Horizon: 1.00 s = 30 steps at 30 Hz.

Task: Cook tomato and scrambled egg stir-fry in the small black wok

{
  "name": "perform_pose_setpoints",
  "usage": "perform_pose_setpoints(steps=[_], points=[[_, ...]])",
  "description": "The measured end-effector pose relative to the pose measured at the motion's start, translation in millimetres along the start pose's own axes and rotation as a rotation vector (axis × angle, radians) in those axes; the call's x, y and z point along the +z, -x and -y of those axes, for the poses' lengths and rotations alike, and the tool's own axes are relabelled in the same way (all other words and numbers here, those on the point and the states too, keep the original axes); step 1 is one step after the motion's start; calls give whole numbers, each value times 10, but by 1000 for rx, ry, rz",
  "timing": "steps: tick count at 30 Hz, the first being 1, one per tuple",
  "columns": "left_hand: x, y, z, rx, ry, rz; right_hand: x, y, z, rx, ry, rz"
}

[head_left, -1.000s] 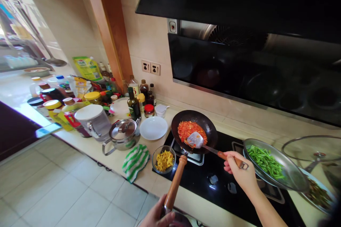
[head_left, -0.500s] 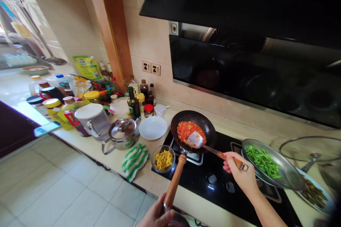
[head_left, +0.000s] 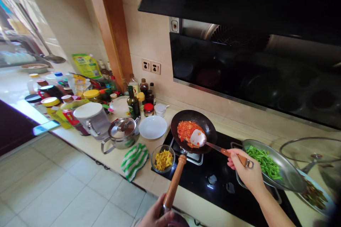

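Note:
A dark wok (head_left: 208, 123) sits on the left burner of the stove, with chopped red tomatoes (head_left: 187, 130) cooking in it. My left hand (head_left: 157, 213) is closed around the end of the wok's wooden handle (head_left: 175, 181), low in the view. In my right hand (head_left: 246, 170) is a metal spatula (head_left: 198, 137), gripped by its wooden handle. The spatula's blade rests at the right side of the tomatoes, inside the wok. Just left of the wok handle stands a glass bowl (head_left: 152, 162) of yellow scrambled egg (head_left: 163, 160).
A metal pan (head_left: 289, 176) of cut green vegetables stands right of my right hand, near a glass lid (head_left: 293, 150). Left of the stove are a white plate (head_left: 153, 127), a striped cloth (head_left: 135, 162), a lidded pot (head_left: 123, 133), a pitcher (head_left: 92, 120) and several bottles. The range hood (head_left: 234, 3) overhangs the stove.
My right hand has shifted a little to the right, drawing the spatula blade toward the right side of the tomatoes. My left hand stays on the wok handle.

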<state>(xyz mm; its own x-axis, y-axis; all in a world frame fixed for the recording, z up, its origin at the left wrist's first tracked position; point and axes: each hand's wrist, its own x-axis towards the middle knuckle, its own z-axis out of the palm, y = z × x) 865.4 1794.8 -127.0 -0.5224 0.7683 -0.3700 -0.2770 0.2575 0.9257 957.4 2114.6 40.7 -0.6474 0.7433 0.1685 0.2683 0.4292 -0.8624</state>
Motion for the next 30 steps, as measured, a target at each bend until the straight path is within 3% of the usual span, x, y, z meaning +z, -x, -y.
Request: perform_pose_setpoints(steps=[5, 10, 14, 20, 24, 30], points=[[-5, 83, -175, 2, -33, 50, 26, -18, -103, -101, 30, 86], [-19, 78, -123, -58, -24, 3, 65, -45, -177, -14, -58, 45], [-24, 63, -81, -19, -19, 31, 39, 6, -199, -46, -77, 81], [-27, 66, -67, -35, 2, -41, 4, 140, -121, -273, 50, 203], [-23, 62, -53, -8, 17, -13, 27, 160, -81, -422, 130, 276], [-38, 31, 10, -89, -5, -31, 15, 187, -214, -310, 32, 170]])
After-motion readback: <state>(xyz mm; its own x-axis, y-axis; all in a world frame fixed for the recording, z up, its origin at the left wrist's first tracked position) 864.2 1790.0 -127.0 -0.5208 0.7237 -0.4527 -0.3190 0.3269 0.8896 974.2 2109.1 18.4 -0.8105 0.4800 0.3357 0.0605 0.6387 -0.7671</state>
